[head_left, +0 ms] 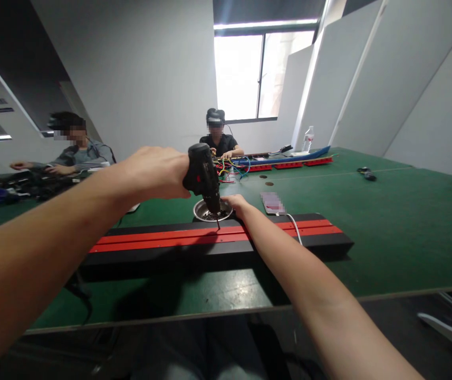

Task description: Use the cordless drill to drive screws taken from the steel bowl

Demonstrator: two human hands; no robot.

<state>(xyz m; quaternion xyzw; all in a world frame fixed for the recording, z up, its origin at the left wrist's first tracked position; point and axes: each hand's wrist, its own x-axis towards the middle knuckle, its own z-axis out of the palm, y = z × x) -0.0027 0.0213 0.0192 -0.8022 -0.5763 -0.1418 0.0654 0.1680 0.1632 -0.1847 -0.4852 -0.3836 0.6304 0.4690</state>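
Observation:
My left hand (162, 166) grips a black cordless drill (204, 177), its bit pointing down. The tip of the bit meets the red strip (170, 240) along the top of a long black beam (320, 243); whether it sits on a screw is too small to tell. Just behind the beam stands a round metal bowl (198, 212) with small dark pieces, perhaps screws, in it. My right hand (237, 203) is closed at the bowl's right rim, its fingertips partly hidden. My right forearm crosses over the beam.
A phone (272, 203) with a white cable (296, 229) lies behind the beam on the green table (400, 221). Across it, one person (220, 140) works by coloured wires (233, 168) and a blue strip (308, 155); another person (83, 153) sits left. A bottle (308, 139) stands farther back.

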